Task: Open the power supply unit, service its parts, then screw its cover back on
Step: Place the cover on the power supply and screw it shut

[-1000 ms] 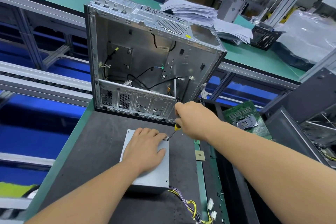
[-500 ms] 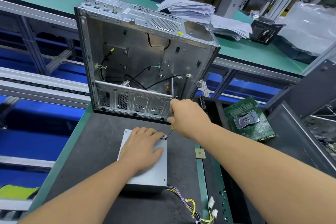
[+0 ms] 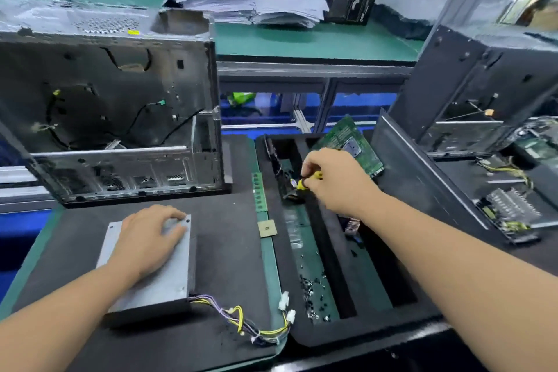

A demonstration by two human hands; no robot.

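The grey metal power supply unit point(image 3: 169, 275) lies flat on the black mat, its cover facing up. My left hand point(image 3: 151, 238) rests on top of the cover with the fingers loosely bent. A bundle of yellow and purple wires point(image 3: 241, 320) trails from the unit's near right corner. My right hand point(image 3: 332, 178) is off to the right, over the black tray point(image 3: 335, 257), and grips a small yellow-handled screwdriver point(image 3: 305, 183) whose tip points down and left into the tray. Whether the tip carries a screw is too small to tell.
An empty computer case point(image 3: 114, 106) stands open behind the unit. A RAM stick point(image 3: 259, 192) and a CPU chip point(image 3: 267, 228) lie on the green strip. The tray holds several loose screws point(image 3: 311, 290) and a green motherboard point(image 3: 350, 142). More case parts point(image 3: 471, 93) stand at right.
My right hand has moved with the screwdriver from the unit's far right corner rightward to the tray. The view has swung right. My left hand stays on the cover.
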